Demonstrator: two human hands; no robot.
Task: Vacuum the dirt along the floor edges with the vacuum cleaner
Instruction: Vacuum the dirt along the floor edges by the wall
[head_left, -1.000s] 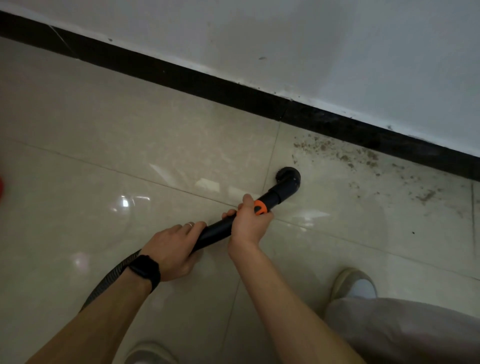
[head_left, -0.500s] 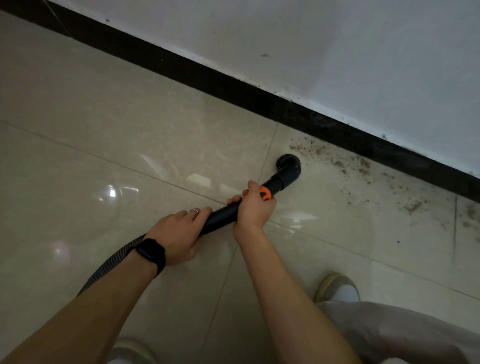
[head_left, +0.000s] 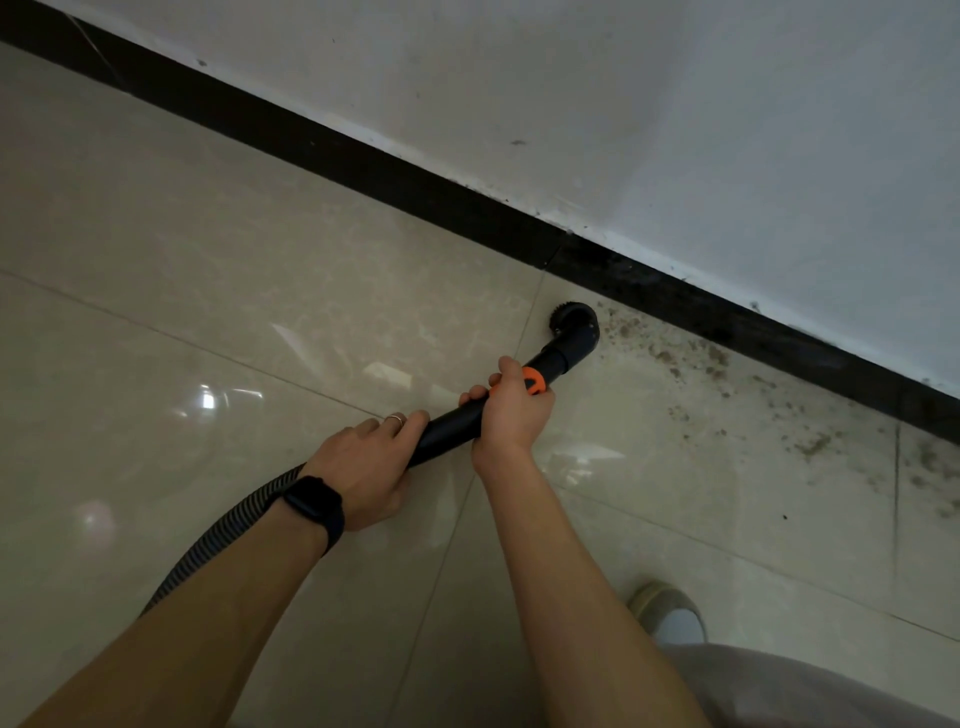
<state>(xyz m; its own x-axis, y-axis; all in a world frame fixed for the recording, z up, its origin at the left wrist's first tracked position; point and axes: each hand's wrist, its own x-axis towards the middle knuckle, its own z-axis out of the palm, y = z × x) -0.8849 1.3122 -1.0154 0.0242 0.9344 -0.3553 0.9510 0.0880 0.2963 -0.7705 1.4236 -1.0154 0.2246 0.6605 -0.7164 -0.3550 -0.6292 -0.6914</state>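
Well, my left hand (head_left: 363, 462) and right hand (head_left: 511, 410) both grip the vacuum wand (head_left: 452, 428); its nozzle (head_left: 574, 332) sits near the far skirting (head_left: 363, 163), floor (head_left: 208, 234) clean leftward, most dirt (head_left: 691, 364) waiting rightward.

The left forearm (head_left: 208, 603) and right forearm (head_left: 566, 571) are bare. A black watch (head_left: 311, 503) with a broad dark band and a rectangular face wraps the left wrist. A thin pale ring (head_left: 396, 419) sits on the left hand (head_left: 363, 467). At lower right are a loose grey trouser leg (head_left: 789, 686) and a pale shoe (head_left: 670, 613) with a lighter toe.
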